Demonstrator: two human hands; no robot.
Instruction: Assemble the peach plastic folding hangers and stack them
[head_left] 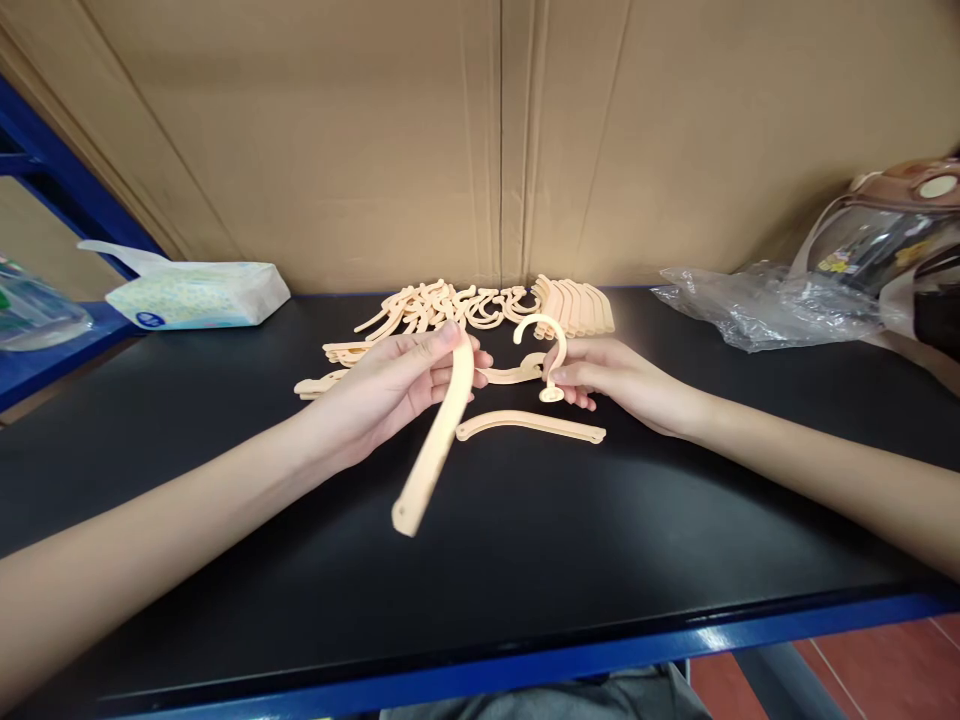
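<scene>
My left hand (409,385) pinches the upper end of a curved, peach-coloured hanger arm (435,450), which slants down toward me. In my right hand (600,370) is a hanger hook (559,350), gripped low on its stem, with its curve upward and its round base below my fingers. The two pieces are apart. A second hanger arm (531,425) lies on the black table just below and between my hands. Another curved piece (514,374) shows behind them, partly hidden by my fingers.
Loose hooks (484,308) and a fanned row of hanger arms (576,308) lie at the back. More pieces (319,385) sit left of my left hand. A tissue pack (199,295) stands back left; crumpled clear plastic (772,305) and a transparent bag (870,250) are at right. Cardboard (337,140) rises behind.
</scene>
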